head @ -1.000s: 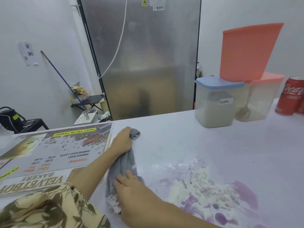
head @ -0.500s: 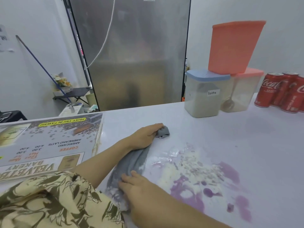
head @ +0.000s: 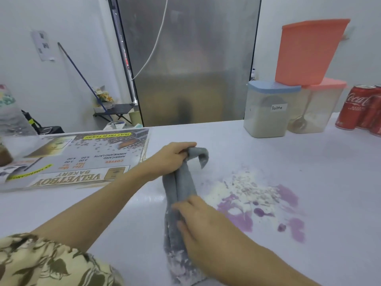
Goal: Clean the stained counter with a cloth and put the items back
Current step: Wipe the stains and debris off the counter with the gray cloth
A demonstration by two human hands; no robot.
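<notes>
The grey cloth point(head: 181, 188) lies bunched lengthwise on the white counter point(head: 268, 162), just left of the purple and white stain point(head: 257, 203), with one end curled up at the far side. The left hand point(head: 171, 159) grips that far end with fingers curled round it, while the right hand point(head: 204, 223) lies over the near part of the cloth; its fingers seem to pinch a fold, though from this angle that is hard to confirm. The step in hand looks like gathering the cloth into a pad before a wipe, and it would go best if the pad were folded so a fresh face meets the stain, since the near end of the cloth already carries white smears. A sweep from the outer edge of the stain inward should keep the purple from spreading. Left of the stain lies a printed menu board point(head: 76, 159), close enough that a loose stroke could drag residue onto it. Behind the stain and to the right stand a blue-lidded tub marked latte point(head: 268, 112), a pink-lidded tub point(head: 317, 112) with a large pink container point(head: 309, 52) stacked on top, and red cola cans point(head: 358, 108) further right; all stand well apart from the stain.
</notes>
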